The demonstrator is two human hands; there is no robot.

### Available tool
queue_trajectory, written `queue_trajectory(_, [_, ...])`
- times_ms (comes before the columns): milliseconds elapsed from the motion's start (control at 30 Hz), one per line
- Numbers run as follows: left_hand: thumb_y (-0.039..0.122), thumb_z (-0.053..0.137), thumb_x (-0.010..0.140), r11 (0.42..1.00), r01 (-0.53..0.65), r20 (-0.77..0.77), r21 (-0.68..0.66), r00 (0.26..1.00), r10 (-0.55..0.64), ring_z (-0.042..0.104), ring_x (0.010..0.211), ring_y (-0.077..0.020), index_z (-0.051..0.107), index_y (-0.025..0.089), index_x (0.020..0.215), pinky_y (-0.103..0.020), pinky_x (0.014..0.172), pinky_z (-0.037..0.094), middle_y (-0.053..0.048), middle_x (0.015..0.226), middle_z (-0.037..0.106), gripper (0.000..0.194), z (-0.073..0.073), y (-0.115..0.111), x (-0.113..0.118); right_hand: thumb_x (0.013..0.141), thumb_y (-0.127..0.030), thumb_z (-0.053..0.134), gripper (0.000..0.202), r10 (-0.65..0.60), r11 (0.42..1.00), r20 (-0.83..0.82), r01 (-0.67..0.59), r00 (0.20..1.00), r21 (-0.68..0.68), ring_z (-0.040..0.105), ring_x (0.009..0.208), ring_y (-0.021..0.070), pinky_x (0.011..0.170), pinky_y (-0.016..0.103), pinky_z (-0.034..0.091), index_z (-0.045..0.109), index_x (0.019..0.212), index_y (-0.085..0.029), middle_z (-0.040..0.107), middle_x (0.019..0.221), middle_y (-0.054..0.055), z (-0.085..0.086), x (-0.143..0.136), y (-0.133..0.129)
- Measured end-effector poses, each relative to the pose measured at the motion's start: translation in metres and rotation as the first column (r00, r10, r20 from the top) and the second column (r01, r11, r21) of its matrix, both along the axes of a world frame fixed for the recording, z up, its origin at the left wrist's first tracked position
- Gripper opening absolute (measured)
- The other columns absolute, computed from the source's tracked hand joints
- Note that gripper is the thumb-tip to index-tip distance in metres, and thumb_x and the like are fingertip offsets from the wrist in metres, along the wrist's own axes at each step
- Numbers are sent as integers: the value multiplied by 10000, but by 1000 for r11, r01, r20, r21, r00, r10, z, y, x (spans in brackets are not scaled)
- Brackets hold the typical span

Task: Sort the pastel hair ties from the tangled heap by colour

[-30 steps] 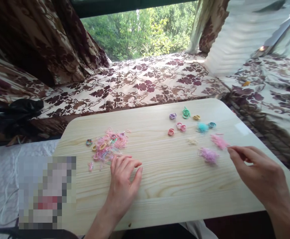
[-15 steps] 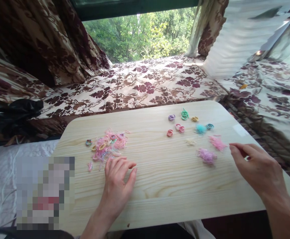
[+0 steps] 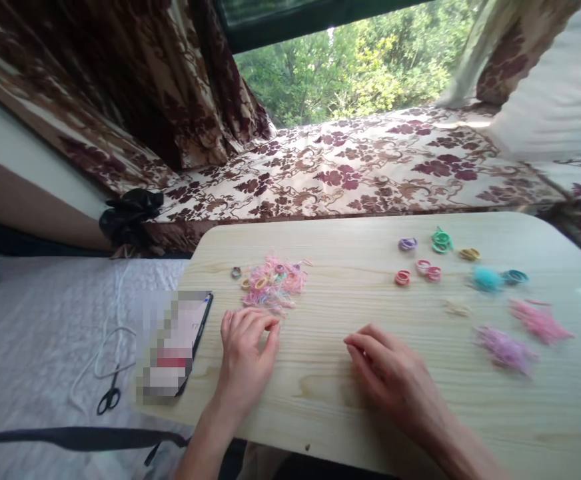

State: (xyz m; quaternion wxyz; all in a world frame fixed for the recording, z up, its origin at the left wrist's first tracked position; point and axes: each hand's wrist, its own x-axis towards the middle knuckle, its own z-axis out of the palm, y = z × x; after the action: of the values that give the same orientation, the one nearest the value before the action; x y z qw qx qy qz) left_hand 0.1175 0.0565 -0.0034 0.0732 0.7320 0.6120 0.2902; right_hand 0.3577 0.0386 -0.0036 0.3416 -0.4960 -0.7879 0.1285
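My left hand (image 3: 246,350) rests at the near edge of a mixed pile of thin pink, purple and pale blue rubber bands (image 3: 274,283), its fingers bent and the thumb apart from them. Thicker yellow hair ties (image 3: 260,284) lie in the pile, with a dark multicoloured hair tie (image 3: 236,272) beside it. Over the middle of the table my right hand (image 3: 395,373) has its fingers closed together; nothing shows in them. To its right are a purple bunch of bands (image 3: 506,349), a pink bunch (image 3: 540,321) and a turquoise bunch (image 3: 487,279).
Purple (image 3: 407,244), green (image 3: 441,240), yellow (image 3: 469,254), red (image 3: 402,277), pink (image 3: 428,270) and teal hair ties (image 3: 515,277) sit in small groups. A partly blurred phone (image 3: 198,340) lies at the table's (image 3: 330,393) left edge. Scissors (image 3: 109,399) and a white cord (image 3: 98,353) are on the bed.
My right hand has moved left, away from the pink bunch, to the middle of the table. My left hand stays near the mixed pile. The view has turned left, showing the scissors.
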Motion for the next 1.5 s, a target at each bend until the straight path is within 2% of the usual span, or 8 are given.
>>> queue_trajectory(100, [175,549,908,995,-96,-26,7,995,96,604,1006,-233,647,243,854,-529,1087,323,-22,891,707,131,1,-5,-20,977,-242,475,177,54,997,9,-54,998,56,647,697,133,624,256,514,645,930,-227,684,837,25,-9,-12,5])
queue_trajectory(200, [159,549,908,985,-172,-61,5,983,172,604,1002,-227,641,236,846,-527,1085,328,-21,889,700,135,1,-9,-37,973,-261,502,136,65,988,11,-65,998,137,662,722,130,637,250,517,635,971,-232,688,879,18,-18,-12,9])
queue_trajectory(333, [123,558,898,981,-195,-85,-13,977,194,593,989,-214,644,227,846,-515,1071,341,-11,866,689,144,0,-11,-45,975,-294,502,145,80,980,31,-84,996,181,677,732,137,640,254,520,635,982,-235,687,892,18,-24,-8,11])
queue_trajectory(567, [123,596,884,984,-172,-94,-40,981,168,581,1023,-222,655,225,855,-540,1096,311,-16,879,682,122,3,-7,-33,956,-292,532,137,81,986,28,-84,996,145,678,735,138,642,252,516,652,974,-228,691,900,17,-21,-9,12])
queue_trajectory(800, [154,600,896,998,-52,-140,-43,989,46,547,1048,-221,697,259,896,-590,1146,207,-11,910,641,143,5,3,-17,978,-278,503,163,74,986,53,-81,996,145,664,719,119,648,238,503,651,957,-212,685,875,11,-19,-10,11])
queue_trajectory(967, [151,593,893,998,-25,-162,-63,987,15,546,1062,-221,694,264,925,-601,1161,176,-14,926,632,155,6,2,-13,982,-262,501,162,76,985,60,-84,995,148,661,732,117,664,234,496,649,956,-200,680,872,18,-21,-9,11])
queue_trajectory(1233, [110,660,829,992,-78,-130,-97,989,65,562,1080,-232,649,225,854,-582,1153,228,-7,920,673,118,9,1,-17,985,-271,499,163,74,989,60,-81,995,121,662,742,125,660,251,494,645,974,-201,680,894,21,-22,-9,9])
queue_trajectory(1500, [93,612,835,986,-86,-238,-143,970,50,567,1025,-234,613,211,736,-634,1143,220,-8,843,678,154,14,12,-9,977,-257,511,149,73,993,32,-75,997,96,655,743,127,663,252,493,647,970,-199,676,879,21,-24,-9,10])
